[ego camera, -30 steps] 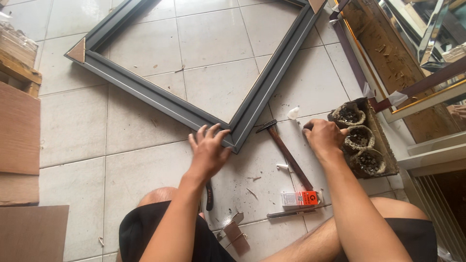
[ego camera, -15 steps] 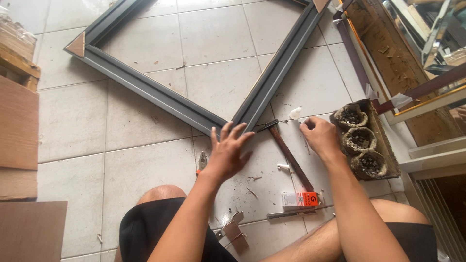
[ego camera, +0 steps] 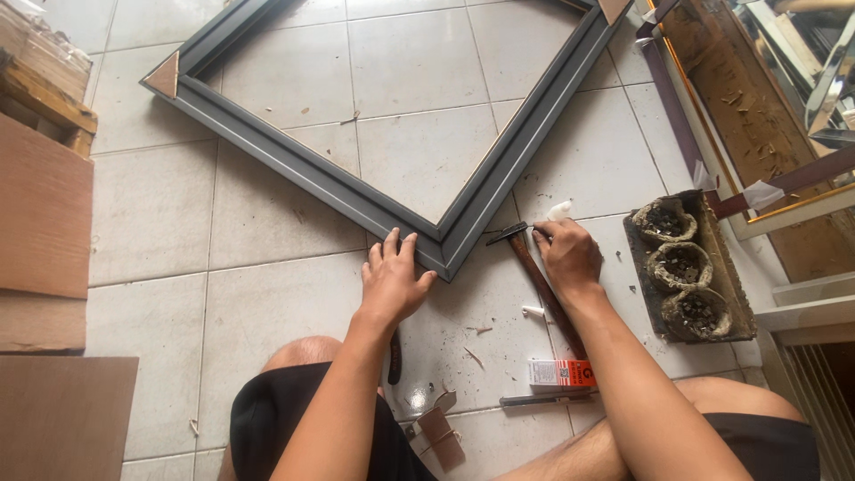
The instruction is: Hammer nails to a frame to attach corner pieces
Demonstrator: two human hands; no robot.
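Left hand (ego camera: 392, 285) presses flat, fingers spread, on the frame (ego camera: 356, 191) corner. Right hand (ego camera: 567, 256) pinches something small (unclear) beside the hammer (ego camera: 539, 281). Corner-fixing step; next needs steady placement.

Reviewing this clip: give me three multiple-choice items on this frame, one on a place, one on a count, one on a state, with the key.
1. Where does the left hand rest?
A. on the near corner of the grey frame
B. on the cardboard sheet
C. on the hammer

2. How many round nail-filled cups sit in the tray?
A. two
B. three
C. five

3. How is the hammer?
A. swung in the air
B. lying on the floor tiles by the right hand
C. hanging from the frame

Key: 1 A, the fingers press on the frame's corner joint; 2 B, three cups show in a row; 3 B, its handle lies flat on the tiles.
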